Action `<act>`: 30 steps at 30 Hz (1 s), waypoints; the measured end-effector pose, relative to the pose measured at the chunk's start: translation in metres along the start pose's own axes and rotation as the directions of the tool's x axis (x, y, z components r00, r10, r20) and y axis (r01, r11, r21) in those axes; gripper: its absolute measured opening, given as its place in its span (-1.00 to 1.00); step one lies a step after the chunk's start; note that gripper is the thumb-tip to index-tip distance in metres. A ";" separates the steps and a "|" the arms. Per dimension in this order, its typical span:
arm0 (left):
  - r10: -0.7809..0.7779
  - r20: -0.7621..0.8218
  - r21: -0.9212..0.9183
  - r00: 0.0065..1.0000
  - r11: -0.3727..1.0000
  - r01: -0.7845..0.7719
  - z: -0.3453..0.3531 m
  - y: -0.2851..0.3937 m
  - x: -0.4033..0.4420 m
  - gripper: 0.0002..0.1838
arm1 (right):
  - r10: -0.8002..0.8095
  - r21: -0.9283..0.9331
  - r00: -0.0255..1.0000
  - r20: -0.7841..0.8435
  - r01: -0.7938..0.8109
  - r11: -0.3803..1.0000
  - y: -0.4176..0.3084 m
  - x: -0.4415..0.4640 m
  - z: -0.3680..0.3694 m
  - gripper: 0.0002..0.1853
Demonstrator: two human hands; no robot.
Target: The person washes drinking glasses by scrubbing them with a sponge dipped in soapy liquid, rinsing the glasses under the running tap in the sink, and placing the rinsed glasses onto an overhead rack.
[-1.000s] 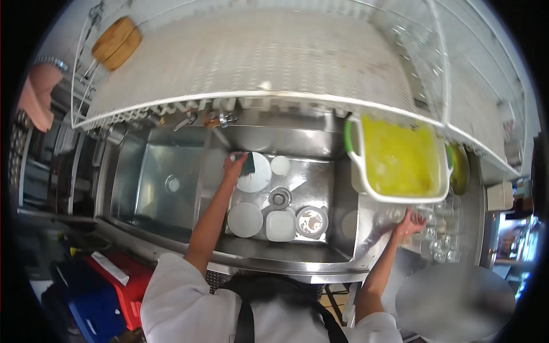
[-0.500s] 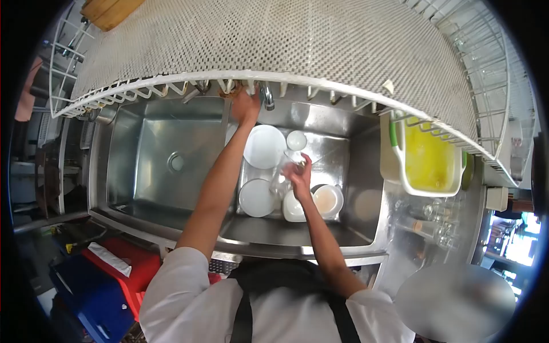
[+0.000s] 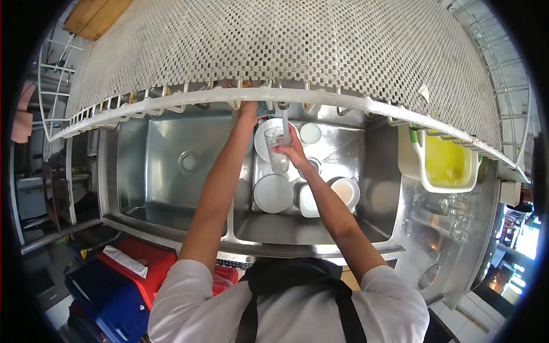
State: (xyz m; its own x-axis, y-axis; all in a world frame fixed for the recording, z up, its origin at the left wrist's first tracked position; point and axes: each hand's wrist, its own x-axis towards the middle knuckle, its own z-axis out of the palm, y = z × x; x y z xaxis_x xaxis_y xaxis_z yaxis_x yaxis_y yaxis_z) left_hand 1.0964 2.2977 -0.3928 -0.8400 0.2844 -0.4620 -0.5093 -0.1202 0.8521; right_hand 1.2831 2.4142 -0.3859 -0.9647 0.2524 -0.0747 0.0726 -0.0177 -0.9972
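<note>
Clear glass was over sink, long axis fore-and-aft, one end toward faucet, right hand curled around it, forearm angled inward; left hand extended forward, grip unclear.

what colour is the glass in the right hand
The glass is clear, colourless; head view.

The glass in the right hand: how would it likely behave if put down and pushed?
The glass looks clear, so probably stiff and fragile. Tall and round, it may tip, then roll. Held near the tap, it could be wet and slip from the fingers.
</note>
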 end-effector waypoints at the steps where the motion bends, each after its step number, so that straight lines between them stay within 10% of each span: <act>1: -0.103 -0.052 0.017 0.993 0.994 0.104 -0.002 -0.006 0.021 -0.53 | 0.121 0.132 0.991 0.056 -0.128 0.983 0.002 -0.003 0.001 0.07; 8: -0.073 -0.212 0.025 0.974 0.996 0.080 0.001 0.006 0.018 -0.49 | 0.186 0.448 0.971 0.151 -0.235 0.863 0.002 -0.029 0.004 0.08; 10: 0.230 -0.382 0.253 0.895 0.958 -0.138 -0.010 -0.025 0.049 -0.57 | 0.186 0.471 0.975 0.123 -0.222 0.854 -0.001 -0.033 0.004 0.11; 16: 0.017 -0.313 -0.115 0.950 0.992 -0.056 0.050 0.040 -0.041 -0.56 | 0.190 0.373 0.904 0.382 -0.339 0.864 0.001 -0.024 -0.011 -0.07; 18: 0.445 -0.553 0.457 0.704 0.869 -0.190 0.063 0.043 -0.046 -0.63 | 0.285 0.638 0.805 0.521 -0.589 0.496 -0.016 -0.031 -0.012 -0.16; 20: 0.536 -0.443 0.586 0.719 0.780 -0.220 0.065 0.040 -0.061 -0.65 | 0.204 0.703 0.802 0.561 -0.592 0.394 0.012 -0.031 -0.009 -0.16; 22: 0.658 -0.189 0.781 0.729 0.551 -0.295 0.068 0.036 -0.078 -0.70 | -0.028 0.827 0.862 0.506 -0.494 -0.269 0.016 -0.037 0.000 -0.12; 23: 0.615 -0.191 0.616 0.765 0.682 -0.395 0.075 0.036 -0.087 -0.74 | -0.047 0.789 0.877 0.478 -0.453 -0.415 0.011 -0.042 0.001 -0.08; 29: 0.744 0.070 0.563 0.664 0.520 -0.642 0.107 0.026 -0.154 -0.65 | -0.196 0.881 0.888 0.417 -0.448 -0.155 -0.015 -0.085 -0.017 -0.12; 30: 0.577 0.119 0.604 0.808 0.603 -0.520 0.113 0.020 -0.178 -0.62 | -0.198 0.894 0.897 0.394 -0.424 -0.143 -0.017 -0.096 -0.026 -0.12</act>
State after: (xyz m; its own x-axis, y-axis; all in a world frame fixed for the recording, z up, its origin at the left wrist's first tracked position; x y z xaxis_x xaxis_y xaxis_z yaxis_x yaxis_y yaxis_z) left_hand 1.2570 2.3518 -0.2661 -0.9503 0.2738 0.1480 0.2427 0.3543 0.9031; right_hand 1.3813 2.4157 -0.3612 -0.9799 -0.1515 0.1300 0.1729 -0.9695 0.1735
